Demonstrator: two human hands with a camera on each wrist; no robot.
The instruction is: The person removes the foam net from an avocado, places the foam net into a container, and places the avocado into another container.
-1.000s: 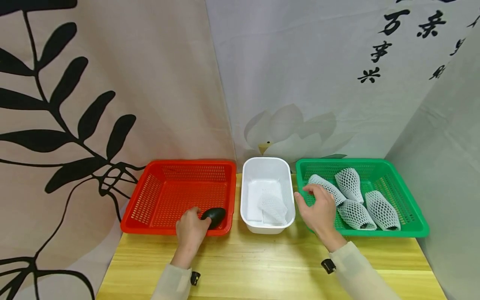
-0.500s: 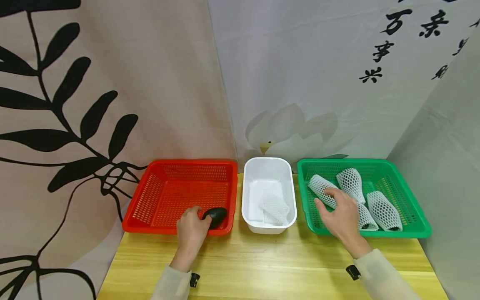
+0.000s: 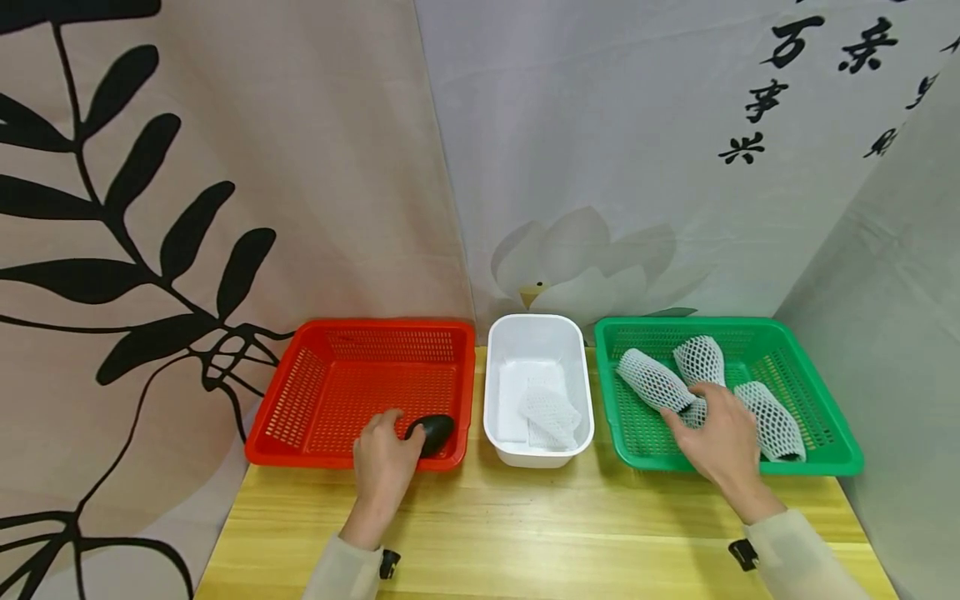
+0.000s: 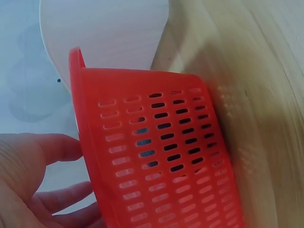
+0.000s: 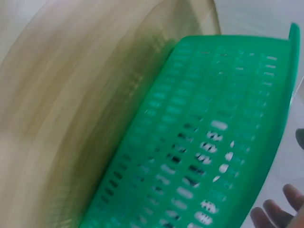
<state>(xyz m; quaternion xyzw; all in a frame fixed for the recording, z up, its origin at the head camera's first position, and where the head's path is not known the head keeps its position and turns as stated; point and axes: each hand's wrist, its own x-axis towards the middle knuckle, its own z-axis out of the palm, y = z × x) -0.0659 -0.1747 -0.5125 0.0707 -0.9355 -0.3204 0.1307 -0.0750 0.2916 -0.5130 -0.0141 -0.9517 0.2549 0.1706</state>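
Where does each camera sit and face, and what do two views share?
Head: on the person's head, facing forward and down at the table, red basket, tub and green basket; left hand, right hand and sleeves show.
Left wrist: on that wrist, facing the red basket's outer wall; thumb and fingers show.
Right wrist: on that wrist, facing the green basket's outer wall; fingertips show lower right.
Shared: head and left wrist show the left hand, red basket and tub.

We see a green basket [image 5: 228, 80] across the middle, pale and dark patches showing through its slots. Left lies the wood-grained surface [image 5: 61, 76]. Beyond the rim, lower right, our hand [image 5: 279, 213] shows 3 fingertips [image 5: 290, 192], below an unclear dark shape [image 5: 300, 137].
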